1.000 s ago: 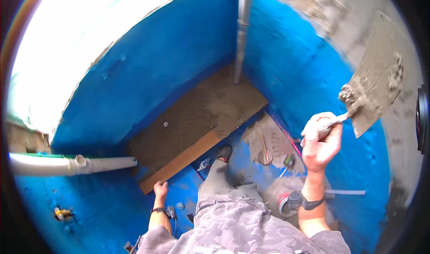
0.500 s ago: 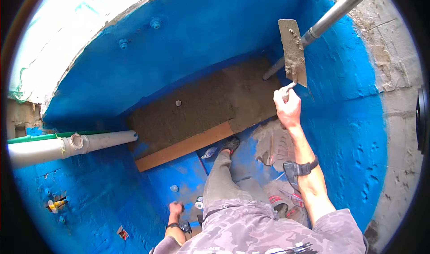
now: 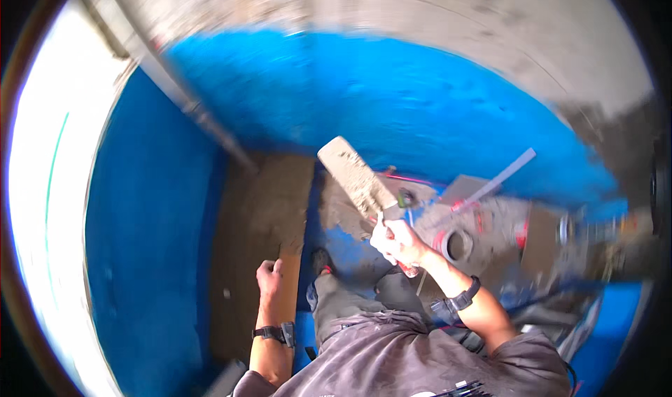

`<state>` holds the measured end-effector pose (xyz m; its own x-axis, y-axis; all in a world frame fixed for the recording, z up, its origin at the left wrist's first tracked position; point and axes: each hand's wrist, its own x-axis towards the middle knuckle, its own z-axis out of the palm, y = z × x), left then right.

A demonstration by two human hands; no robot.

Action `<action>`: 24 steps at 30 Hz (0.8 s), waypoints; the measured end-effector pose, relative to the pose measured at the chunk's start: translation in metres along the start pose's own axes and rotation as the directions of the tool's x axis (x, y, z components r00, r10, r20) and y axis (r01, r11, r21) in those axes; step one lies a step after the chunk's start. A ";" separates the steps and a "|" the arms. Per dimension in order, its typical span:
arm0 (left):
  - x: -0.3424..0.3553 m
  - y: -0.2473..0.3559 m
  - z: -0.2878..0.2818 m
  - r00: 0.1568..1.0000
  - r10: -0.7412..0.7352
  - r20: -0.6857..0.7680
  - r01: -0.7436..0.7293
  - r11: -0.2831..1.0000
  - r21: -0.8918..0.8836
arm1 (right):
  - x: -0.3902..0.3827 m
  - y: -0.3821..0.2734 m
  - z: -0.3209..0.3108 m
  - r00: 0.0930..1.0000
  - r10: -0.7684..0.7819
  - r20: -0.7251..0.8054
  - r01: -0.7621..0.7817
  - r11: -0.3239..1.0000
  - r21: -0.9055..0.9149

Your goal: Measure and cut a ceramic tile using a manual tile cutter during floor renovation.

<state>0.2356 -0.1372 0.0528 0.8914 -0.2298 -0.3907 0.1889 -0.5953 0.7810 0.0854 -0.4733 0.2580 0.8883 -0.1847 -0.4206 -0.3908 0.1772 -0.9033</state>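
A rectangular plastering trowel [image 3: 348,173], its face smeared with grey mortar, is in my right hand [image 3: 400,244], which is closed round its red-ended handle. The blade is in mid-air, tilted up and to the left, above the floor. My left hand [image 3: 269,278] is a loose fist with nothing visible in it. It hangs over the seam between a strip of grey-brown mortar [image 3: 241,257] and the tan board [image 3: 288,278] along its edge; whether it touches either cannot be told.
Blue-coated walls [image 3: 392,96] surround me, and a grey pipe [image 3: 203,121] runs down at the far left. On the floor at right are a round tub or roll [image 3: 457,244], a long pale strip [image 3: 498,179] and scattered tools. My shoe [image 3: 321,260] stands beside the board.
My view has swung right, from the mortared strip toward the cluttered floor. The trowel has come down and nearer my body, still in my right hand. My left hand has moved forward over the board.
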 end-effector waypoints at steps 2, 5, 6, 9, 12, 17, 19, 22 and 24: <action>0.017 0.113 0.074 0.944 0.186 0.273 -0.182 0.982 -0.041 | -0.035 0.016 -0.044 0.992 -0.001 -0.124 0.011 0.997 0.082; -0.001 0.209 0.178 0.727 0.496 0.476 -0.455 0.866 -0.207 | -0.071 0.063 -0.082 0.964 -0.012 -0.264 0.057 0.985 0.165; -0.021 0.233 0.208 0.619 0.566 0.545 -0.538 0.811 -0.231 | -0.088 0.079 -0.091 0.956 -0.023 -0.292 0.083 0.977 0.194; -0.074 0.277 0.286 0.265 0.706 0.657 -0.805 0.537 -0.252 | -0.136 0.116 -0.117 0.907 -0.002 -0.422 0.109 0.967 0.231; -0.149 0.301 0.391 0.125 0.690 0.713 -0.842 0.453 -0.292 | -0.221 0.141 -0.182 0.847 0.012 -0.531 0.172 0.940 0.295; -0.203 0.307 0.478 -0.152 0.577 0.802 -0.829 0.367 -0.421 | -0.300 0.212 -0.226 0.566 0.267 -0.780 0.242 0.850 0.467; -0.187 0.298 0.511 -0.194 0.450 0.871 -0.844 0.376 -0.382 | -0.324 0.255 -0.248 0.445 0.377 -0.812 0.075 0.888 0.453; -0.170 0.305 0.562 -0.196 0.128 0.972 -0.894 0.385 -0.231 | -0.360 0.309 -0.278 0.182 0.447 -0.876 0.046 0.886 0.461; -0.130 0.283 0.611 -0.111 -0.090 0.990 -0.991 0.083 -0.104 | -0.387 0.350 -0.307 -0.113 0.442 -0.890 -0.064 0.891 0.450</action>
<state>-0.0787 -0.7465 0.0264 -0.5241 -0.6829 -0.5089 -0.8248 0.2583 0.5029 -0.4692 -0.6362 0.0785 -0.4881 -0.7610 -0.4274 -0.2958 0.6050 -0.7393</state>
